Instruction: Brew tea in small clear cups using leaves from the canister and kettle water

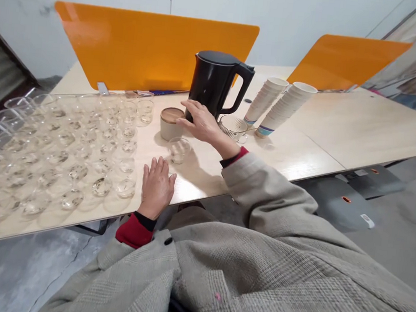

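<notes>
My left hand [158, 188] rests near the table's front edge with its fingers stretched out and nothing in it. Just ahead of it and to its right is a clear cup [179, 150]. Over the table, my right hand [202, 122] reaches in front of the black kettle [212, 78], fingers extended. Its fingertips are at the right side of a pale canister [171, 130] with a wooden lid [173, 115]; whether they touch it I cannot tell. Behind the right wrist stands a ribbed glass cup [233, 126], partly hidden.
Rows of clear cups [77, 170] with dark bits inside cover the table's left part. Two leaning stacks of paper cups [288, 105] stand right of the kettle. An orange divider [155, 48] lines the back, another orange divider [344, 63] further right. Grey chairs [336, 202] sit below the right edge.
</notes>
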`<state>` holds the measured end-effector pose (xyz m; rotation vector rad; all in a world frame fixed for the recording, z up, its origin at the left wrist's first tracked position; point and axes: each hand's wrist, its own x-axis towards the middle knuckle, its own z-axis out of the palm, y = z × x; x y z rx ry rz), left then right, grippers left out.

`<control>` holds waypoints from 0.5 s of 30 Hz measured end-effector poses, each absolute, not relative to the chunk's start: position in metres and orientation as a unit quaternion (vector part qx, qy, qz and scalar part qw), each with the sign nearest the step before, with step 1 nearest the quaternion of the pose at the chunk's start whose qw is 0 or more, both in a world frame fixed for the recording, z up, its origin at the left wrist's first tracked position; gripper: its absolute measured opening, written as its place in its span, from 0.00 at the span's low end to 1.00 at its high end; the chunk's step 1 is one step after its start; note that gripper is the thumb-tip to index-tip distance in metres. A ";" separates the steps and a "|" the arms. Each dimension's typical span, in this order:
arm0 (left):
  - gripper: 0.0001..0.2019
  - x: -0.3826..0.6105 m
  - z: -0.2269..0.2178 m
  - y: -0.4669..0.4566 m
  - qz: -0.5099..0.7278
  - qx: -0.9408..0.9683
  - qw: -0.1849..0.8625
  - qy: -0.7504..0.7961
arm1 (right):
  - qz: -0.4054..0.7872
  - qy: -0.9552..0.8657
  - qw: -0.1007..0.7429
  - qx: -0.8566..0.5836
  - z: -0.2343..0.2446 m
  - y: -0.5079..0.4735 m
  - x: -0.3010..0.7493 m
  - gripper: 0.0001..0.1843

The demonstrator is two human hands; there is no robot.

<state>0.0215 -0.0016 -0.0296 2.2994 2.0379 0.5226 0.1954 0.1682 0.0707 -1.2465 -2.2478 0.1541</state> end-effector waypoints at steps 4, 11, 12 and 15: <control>0.28 0.021 -0.029 -0.002 0.168 0.739 0.019 0.652 | 0.099 -0.850 0.190 -0.482 0.065 0.206 0.165 0.47; 0.28 0.022 -0.028 -0.002 0.160 0.737 0.022 0.656 | 0.093 -0.835 0.238 -0.487 0.045 0.225 0.159 0.46; 0.28 0.022 -0.028 -0.002 0.162 0.738 0.020 0.655 | 0.089 -0.827 0.254 -0.494 0.045 0.226 0.163 0.45; 0.28 0.021 -0.029 -0.002 0.171 0.739 0.019 0.652 | 0.066 -0.810 0.306 -0.495 0.059 0.224 0.183 0.43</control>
